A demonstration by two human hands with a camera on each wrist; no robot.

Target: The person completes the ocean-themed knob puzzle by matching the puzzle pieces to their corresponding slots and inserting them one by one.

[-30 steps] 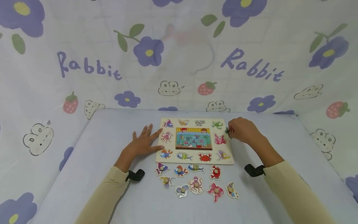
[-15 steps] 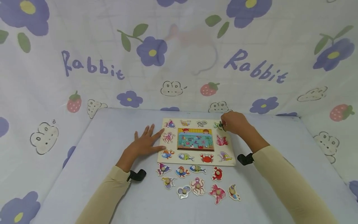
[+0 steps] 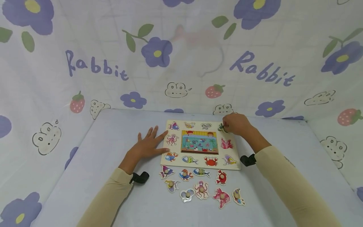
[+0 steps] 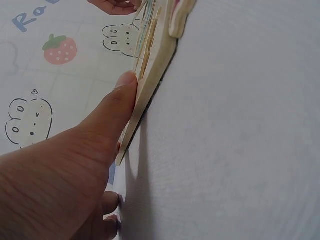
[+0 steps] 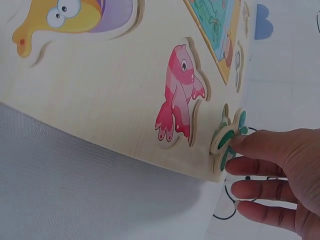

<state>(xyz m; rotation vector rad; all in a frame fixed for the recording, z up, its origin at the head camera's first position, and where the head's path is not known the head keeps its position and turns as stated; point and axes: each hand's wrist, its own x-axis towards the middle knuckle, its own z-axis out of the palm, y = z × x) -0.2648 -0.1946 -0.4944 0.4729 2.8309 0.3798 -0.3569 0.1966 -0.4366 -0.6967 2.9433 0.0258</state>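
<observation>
The right fingers have brought the green piece onto the board (far-right corner).

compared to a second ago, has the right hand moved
Yes: the right hand moved left and slightly forward, from beside the right edge of the puzzle board to its far right corner.

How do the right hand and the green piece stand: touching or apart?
Touching: the right wrist view shows the right hand with its thumb tip against the green piece.
</observation>
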